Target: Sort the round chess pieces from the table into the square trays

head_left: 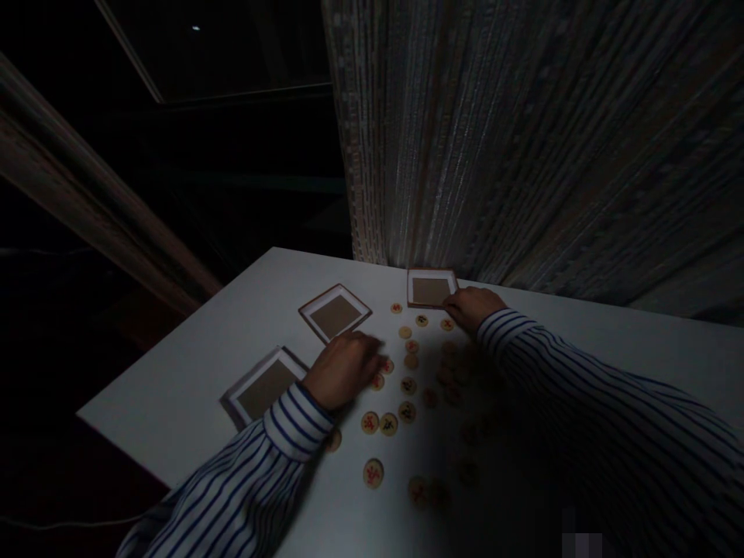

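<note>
Several round pieces (373,473) with red or black characters (388,424), mostly illegible

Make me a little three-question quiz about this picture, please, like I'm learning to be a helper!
1. Count: how many shallow boxes are on the table?

2. Pick one: which hand is nearest the curtain?
a) left
b) right

3. Fill the gap: some round pieces are marked in red, others in ____.

Key:
1. Three.
2. b, the right hand, beside the box at the back.
3. Black.
</note>
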Demonstrator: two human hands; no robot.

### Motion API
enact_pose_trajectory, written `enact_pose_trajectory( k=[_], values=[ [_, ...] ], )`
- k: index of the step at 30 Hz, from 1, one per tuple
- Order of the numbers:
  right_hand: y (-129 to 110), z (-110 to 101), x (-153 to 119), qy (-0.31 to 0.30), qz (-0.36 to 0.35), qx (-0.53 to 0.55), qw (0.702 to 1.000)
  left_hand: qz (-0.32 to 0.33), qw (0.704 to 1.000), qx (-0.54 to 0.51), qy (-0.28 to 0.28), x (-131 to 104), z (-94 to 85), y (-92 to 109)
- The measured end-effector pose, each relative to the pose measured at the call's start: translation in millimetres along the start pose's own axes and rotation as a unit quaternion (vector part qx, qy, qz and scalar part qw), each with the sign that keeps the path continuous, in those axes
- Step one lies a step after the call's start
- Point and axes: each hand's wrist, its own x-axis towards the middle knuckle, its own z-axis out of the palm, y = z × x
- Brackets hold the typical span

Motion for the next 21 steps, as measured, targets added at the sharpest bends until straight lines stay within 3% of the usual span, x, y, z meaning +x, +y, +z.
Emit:
enact_pose_trajectory(
  k=[4,9,14,21],
  values=[
    [6.5,1.7,-1.5,0.000,0.006,0.001,1.000,0.021,0.998,0.036,0.046,49.6,4.1,-6.4],
    [10.8,1.8,-3.6,-0.005,0.009,0.001,1.000,0.039,0.997,0.065,0.011,96.2,24.9,-8.8],
    [14.1,1.9,-4.1,-0.002,0.010,0.007,1.000,0.066,0.996,0.058,-0.018,98.2,30.5,-11.2],
    [16.7,4.5,-7.4,-0.012,0.003,0.025,1.000,0.080,0.995,0.039,-0.035,71.5,27.0,-9.0]
  ],
)
